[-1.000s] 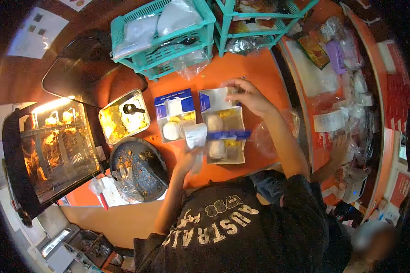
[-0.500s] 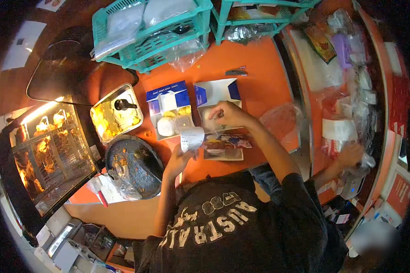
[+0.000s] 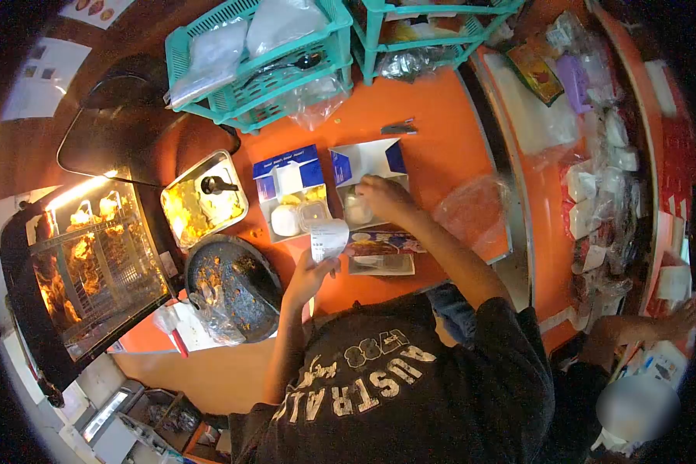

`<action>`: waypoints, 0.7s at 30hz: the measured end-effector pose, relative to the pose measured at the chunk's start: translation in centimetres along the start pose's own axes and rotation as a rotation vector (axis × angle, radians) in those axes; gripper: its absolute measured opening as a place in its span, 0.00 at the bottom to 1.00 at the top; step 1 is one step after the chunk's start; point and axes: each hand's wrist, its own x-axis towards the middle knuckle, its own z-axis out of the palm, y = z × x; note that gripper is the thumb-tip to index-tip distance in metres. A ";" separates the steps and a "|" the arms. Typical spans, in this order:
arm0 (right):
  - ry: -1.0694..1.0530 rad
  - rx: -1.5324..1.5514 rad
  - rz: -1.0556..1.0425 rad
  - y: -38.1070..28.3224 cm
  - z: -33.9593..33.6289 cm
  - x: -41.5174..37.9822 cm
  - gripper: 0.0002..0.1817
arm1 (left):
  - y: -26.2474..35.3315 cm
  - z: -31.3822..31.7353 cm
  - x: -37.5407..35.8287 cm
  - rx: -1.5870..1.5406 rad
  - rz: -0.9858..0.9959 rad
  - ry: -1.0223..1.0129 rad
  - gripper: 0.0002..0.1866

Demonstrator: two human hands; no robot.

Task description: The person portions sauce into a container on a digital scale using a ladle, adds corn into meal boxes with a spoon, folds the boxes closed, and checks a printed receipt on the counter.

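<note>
My left hand [image 3: 308,280] is closed on a white printed receipt [image 3: 329,238], held up in front of the boxes. My right hand [image 3: 385,198] is over the right-hand blue-and-white box [image 3: 340,168], its fingers curled together; what they pinch, if anything, is hidden. A white rounded item [image 3: 356,210] lies in that box below my fingers. The left-hand open box [image 3: 269,187] contains a white round mound [image 3: 284,220], yellow food and a small clear lidded cup [image 3: 313,212]. A colourful printed packet [image 3: 385,243] lies near my right wrist.
A metal tray [image 3: 237,203] of yellow food, a dark stone mortar [image 3: 264,298] and a lit glass food warmer [image 3: 104,267] stand left. Teal baskets [image 3: 259,104] are at the back. Packaging fills the right shelf, where another person's arm [image 3: 634,331] reaches in.
My right hand has turned and shifted slightly right over its box. My left hand still holds the receipt, a little further right. The other person's hand has moved down and right.
</note>
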 end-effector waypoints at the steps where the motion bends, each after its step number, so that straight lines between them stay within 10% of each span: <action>1: 0.004 -0.004 0.000 0.1 0.4 0.0 0.08 | 0.0 0.1 0.0 0.002 0.004 -0.004 0.16; 8: 0.152 -0.288 -0.051 -2.0 -4.5 0.2 0.12 | -0.7 -0.1 0.1 0.044 0.008 0.091 0.10; 11: 0.466 -0.101 0.344 2.9 -12.2 2.3 0.10 | -0.1 -0.3 0.3 0.034 0.006 0.098 0.10; 15: 1.062 -0.132 0.285 16.9 -19.7 5.6 0.07 | 0.6 -0.1 0.3 -0.012 -0.048 0.167 0.09; 21: 0.811 -0.193 0.344 27.3 -19.4 13.8 0.14 | 0.0 -0.8 1.2 -0.044 -0.057 0.163 0.11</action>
